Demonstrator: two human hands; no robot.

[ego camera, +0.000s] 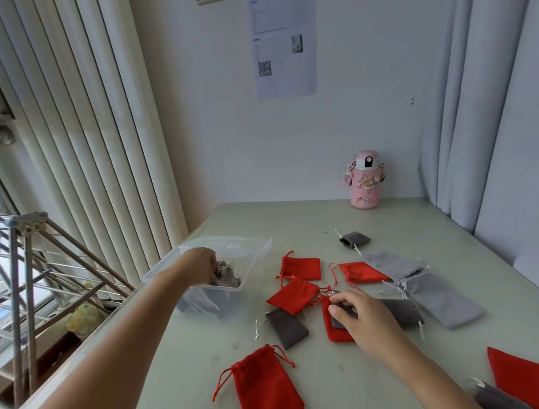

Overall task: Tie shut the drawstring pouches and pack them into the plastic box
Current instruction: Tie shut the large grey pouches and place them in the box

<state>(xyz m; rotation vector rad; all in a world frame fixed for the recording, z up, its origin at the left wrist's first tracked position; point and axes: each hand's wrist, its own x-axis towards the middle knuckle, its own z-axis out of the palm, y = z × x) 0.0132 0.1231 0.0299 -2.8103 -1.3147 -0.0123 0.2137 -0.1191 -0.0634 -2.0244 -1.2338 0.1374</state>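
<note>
Left hand (201, 264) grips a grey pouch (227, 276) in the plastic box (250, 248); right hand (361, 316) pinches a dark pouch (340, 322). Wall sheet (285, 49): QR code, text unreadable.

Home room — curtains (87, 131), drying rack (35, 262), pink bottle (366, 181).

A white printed sheet (284, 49) fixed to the wall (364, 87) carries a black QR code (264, 69) in its lower left part and a small photo (297, 43) near its right edge. It also has a short blue heading (253, 2) at the top and lines of fine grey print, all too small and blurred to read. A pink water bottle (365, 181) at the back of the table (291, 222) bears cartoon stickers, one near its base with red lettering (360, 197) that cannot be made out; no word, brand or number is legible.
</note>
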